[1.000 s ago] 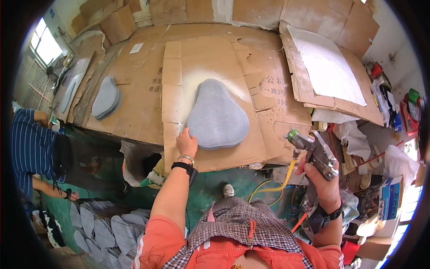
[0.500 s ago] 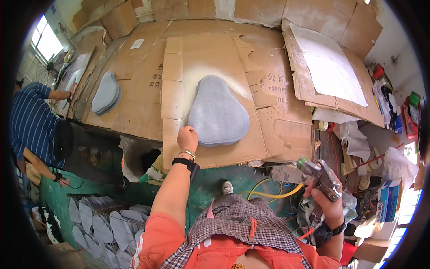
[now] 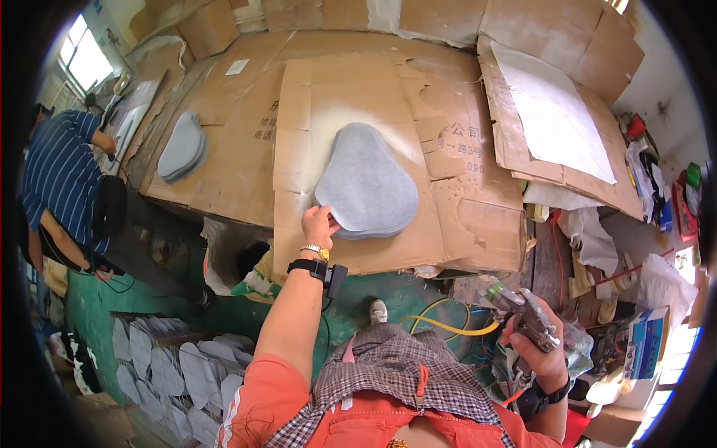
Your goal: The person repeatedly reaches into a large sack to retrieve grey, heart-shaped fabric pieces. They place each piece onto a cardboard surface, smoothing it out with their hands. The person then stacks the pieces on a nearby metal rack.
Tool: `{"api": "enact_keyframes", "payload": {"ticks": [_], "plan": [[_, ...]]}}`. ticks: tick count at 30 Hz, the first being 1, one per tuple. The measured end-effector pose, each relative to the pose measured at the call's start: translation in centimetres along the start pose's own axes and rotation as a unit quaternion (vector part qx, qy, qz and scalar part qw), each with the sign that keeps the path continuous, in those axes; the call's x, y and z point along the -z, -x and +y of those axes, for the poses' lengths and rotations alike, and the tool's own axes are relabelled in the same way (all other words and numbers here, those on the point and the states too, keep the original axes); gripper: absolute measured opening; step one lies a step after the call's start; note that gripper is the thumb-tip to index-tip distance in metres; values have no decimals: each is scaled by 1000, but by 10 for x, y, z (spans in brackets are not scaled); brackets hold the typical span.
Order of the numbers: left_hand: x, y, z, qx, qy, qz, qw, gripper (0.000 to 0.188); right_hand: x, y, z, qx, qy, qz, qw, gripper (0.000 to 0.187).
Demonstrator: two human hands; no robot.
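Observation:
A stack of grey, rounded-triangular felt-like pads [image 3: 367,179] lies on a cardboard sheet in front of me, its narrow end pointing away. At the stack's near left edge, my left hand [image 3: 320,227] pinches the rim of the top pad between thumb and fingers. Off to the right, beyond the table's front edge, my right hand [image 3: 544,351] is wrapped round a metal spray gun [image 3: 532,319]. The gun has a green part at its front, and a yellow hose [image 3: 455,325] runs up to it. Its trigger is partly hidden by my fingers.
Another stack of grey pads [image 3: 183,148] sits on the cardboard-covered table [image 3: 231,172] at left. A person in a striped shirt [image 3: 67,164] stands beyond it. Wire racks of pads [image 3: 172,373] are on the green floor. White paper [image 3: 553,112] lies on raised cardboard at right.
My left hand has shifted slightly onto the pad's edge and now pinches the top pad. The spray gun has moved a little left and down. The person at left has shifted posture.

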State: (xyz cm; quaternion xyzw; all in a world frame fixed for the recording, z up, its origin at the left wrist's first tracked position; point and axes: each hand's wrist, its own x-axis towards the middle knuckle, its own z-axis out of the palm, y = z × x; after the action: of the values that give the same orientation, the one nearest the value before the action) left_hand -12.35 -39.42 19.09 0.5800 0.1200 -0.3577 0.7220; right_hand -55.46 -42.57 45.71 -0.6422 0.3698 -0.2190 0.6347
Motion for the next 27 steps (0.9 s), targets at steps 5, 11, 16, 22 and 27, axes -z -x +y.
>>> {"api": "enact_keyframes", "payload": {"ticks": [5, 11, 16, 22, 27], "plan": [[3, 9, -4, -14, -78, -24, 997, 40, 6, -2, 0, -3, -17, -30, 999, 65], [0, 14, -7, -15, -97, -6, 995, 39, -1, -24, -2, 50, -25, 85, 995, 65], [4, 16, -8, -20, -74, -18, 997, 38, 11, -8, 4, 19, 3, -26, 999, 61], [1, 30, 6, -46, -34, -87, 995, 41, -20, -41, 0, 51, -28, 33, 998, 64], [37, 85, 41, -66, 98, -216, 969, 44, -55, -63, 3, 63, -20, -84, 994, 64]]}}
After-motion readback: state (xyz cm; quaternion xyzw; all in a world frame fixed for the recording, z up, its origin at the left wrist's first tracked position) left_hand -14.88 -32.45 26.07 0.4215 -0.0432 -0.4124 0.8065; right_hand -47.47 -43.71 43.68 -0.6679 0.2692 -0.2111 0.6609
